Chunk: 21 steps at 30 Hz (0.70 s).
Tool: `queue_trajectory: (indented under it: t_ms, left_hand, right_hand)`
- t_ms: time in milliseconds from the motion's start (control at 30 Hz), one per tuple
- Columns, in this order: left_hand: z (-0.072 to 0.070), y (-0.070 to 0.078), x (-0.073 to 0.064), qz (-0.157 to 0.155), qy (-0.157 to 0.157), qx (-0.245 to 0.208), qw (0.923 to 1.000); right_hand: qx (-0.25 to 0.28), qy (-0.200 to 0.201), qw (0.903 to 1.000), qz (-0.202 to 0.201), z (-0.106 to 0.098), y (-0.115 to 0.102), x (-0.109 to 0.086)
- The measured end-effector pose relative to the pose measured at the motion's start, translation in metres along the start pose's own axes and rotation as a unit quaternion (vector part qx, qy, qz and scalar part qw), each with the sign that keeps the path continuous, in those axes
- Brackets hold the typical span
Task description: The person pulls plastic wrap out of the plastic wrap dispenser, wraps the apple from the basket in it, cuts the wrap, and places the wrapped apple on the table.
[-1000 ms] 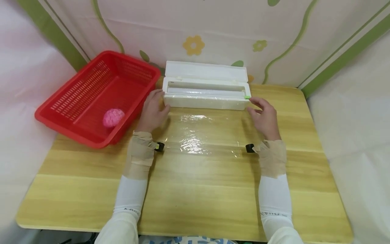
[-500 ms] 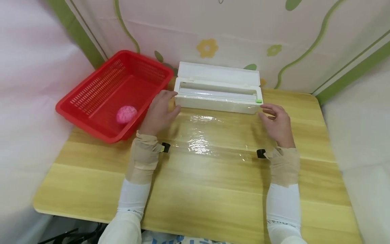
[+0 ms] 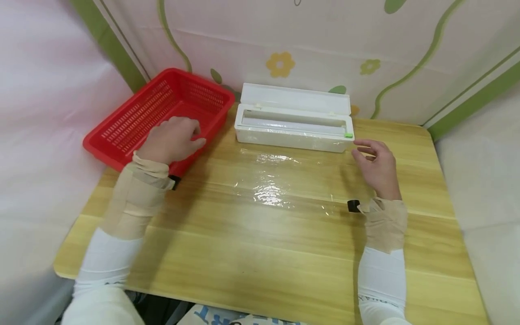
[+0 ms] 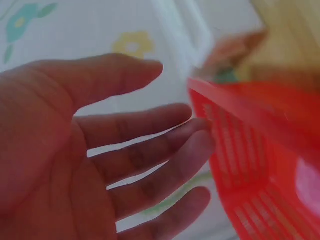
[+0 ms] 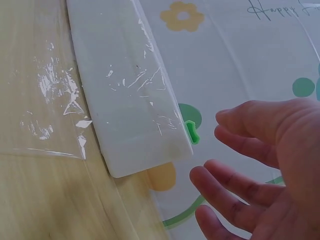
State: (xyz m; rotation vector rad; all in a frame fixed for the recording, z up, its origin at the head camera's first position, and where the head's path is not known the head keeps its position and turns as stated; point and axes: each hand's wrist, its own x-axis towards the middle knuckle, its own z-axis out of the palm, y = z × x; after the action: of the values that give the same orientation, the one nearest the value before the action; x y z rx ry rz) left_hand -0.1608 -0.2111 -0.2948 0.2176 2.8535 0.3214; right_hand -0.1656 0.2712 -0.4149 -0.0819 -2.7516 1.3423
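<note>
My left hand (image 3: 170,140) is held over the red basket (image 3: 107,144), its fingers loosely bent and holding nothing. In the left wrist view a pink ball (image 4: 307,185) shows at the right edge, inside the basket; from the head my hand hides it. My right hand (image 3: 378,167) hovers by the right end of a white cling film dispenser (image 3: 292,137), fingers relaxed and apart from it. The dispenser's lid (image 3: 296,99) stands up at the back. A green slider (image 5: 192,132) sits at its right end. Clear film (image 3: 270,192) runs from the box onto the table.
The wooden table (image 3: 252,271) carries everything. Behind it hangs a flowered curtain (image 3: 317,45), close to the dispenser's lid. The basket stands at the back left, near the left curtain.
My left hand has left the dispenser's left end and moved left over the basket. The right hand stays near the box's right end. The head view has shifted slightly.
</note>
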Motion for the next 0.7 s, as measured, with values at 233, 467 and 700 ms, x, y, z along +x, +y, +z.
queue_trajectory:
  t_ms: [233, 467, 700]
  left_hand:
    - [-0.001, -0.045, 0.005, -0.001, -0.104, 0.038, 0.9938]
    - [0.001, -0.064, 0.013, 0.019, -0.137, 0.029, 0.99]
    - [0.001, -0.077, 0.028, 0.027, -0.158, 0.008, 0.987]
  right_hand:
    - [-0.001, -0.019, 0.9998, -0.012, 0.004, 0.001, 0.0]
    - [0.001, -0.01, 0.9998, -0.017, 0.005, 0.0, -0.004]
    - [0.0, -0.005, 0.9997, -0.024, 0.009, 0.002, -0.001]
